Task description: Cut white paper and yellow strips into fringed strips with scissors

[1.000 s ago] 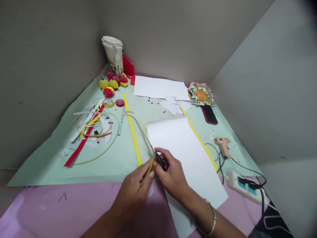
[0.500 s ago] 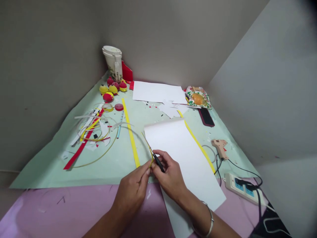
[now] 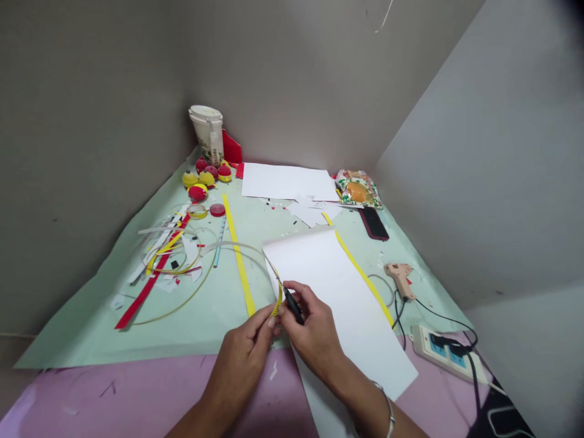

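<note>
Between the thumb and fingers of my left hand (image 3: pixel 246 350) is a narrow yellow strip (image 3: pixel 277 303) with fine cross lines along its edge. A pale continuation of it appears to arch away left over the table. My right hand (image 3: pixel 316 328) is closed around a slim black-handled tool (image 3: pixel 293 305). Its thin pointed metal end reaches up and left beside the strip; I cannot tell whether it is scissors or a knife. Both hands nearly touch above the left edge of a large white paper sheet (image 3: pixel 337 304).
Paper scraps, a red strip (image 3: pixel 146 295) and coiled strips lie left. Red-and-yellow balls (image 3: pixel 198 193) sit by a white cup (image 3: pixel 207 131). At right are a phone (image 3: pixel 374 224), a packaged snack (image 3: pixel 358 191), a glue gun (image 3: pixel 400 280) and a corded power strip (image 3: pixel 447 353).
The view has tilted up slightly, so the table sits lower in it. Both hands keep their grips near the same spot, and the tool's tip stays by the yellow strip.
</note>
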Demonstrator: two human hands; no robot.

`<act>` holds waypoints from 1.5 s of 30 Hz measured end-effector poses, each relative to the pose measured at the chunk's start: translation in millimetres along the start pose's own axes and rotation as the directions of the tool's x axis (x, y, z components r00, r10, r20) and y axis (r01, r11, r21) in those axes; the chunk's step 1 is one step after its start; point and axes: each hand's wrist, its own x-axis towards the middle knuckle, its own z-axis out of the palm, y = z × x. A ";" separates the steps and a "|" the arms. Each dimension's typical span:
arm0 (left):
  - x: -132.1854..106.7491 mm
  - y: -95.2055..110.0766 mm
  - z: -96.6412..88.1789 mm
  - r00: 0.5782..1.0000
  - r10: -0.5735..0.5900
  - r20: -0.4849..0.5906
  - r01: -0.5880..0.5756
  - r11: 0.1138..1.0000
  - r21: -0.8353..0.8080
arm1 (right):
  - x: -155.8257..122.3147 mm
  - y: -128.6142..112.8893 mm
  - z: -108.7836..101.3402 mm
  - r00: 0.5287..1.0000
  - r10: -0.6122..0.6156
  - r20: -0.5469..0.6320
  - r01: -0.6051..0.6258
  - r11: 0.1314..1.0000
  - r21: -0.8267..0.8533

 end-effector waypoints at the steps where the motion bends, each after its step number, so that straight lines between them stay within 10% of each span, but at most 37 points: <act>1: 0.3 -0.4 0.4 1.000 0.004 -0.003 -0.004 1.000 0.009 | 0.3 0.7 0.0 1.000 -0.018 -0.002 0.018 0.999 -0.027; 12: 6.8 2.2 5.6 0.972 0.235 -0.032 -0.223 0.953 0.206 | 0.1 6.2 1.7 0.988 -0.147 -0.056 0.135 0.974 -0.180; 25: 13.4 14.3 8.9 0.989 -0.147 0.037 0.151 0.959 -0.239 | 0.4 1.3 -4.4 0.997 0.061 -0.050 -0.053 0.989 0.140; 36: 8.2 4.2 12.7 0.968 0.242 -0.062 -0.228 0.957 0.179 | 0.4 6.9 -2.8 0.997 -0.032 -0.071 0.028 0.998 -0.062; 45: 11.2 16.0 10.3 0.980 -0.200 0.018 0.191 0.901 -0.389 | 1.7 3.0 -16.9 0.987 -0.085 -0.136 0.080 0.996 -0.045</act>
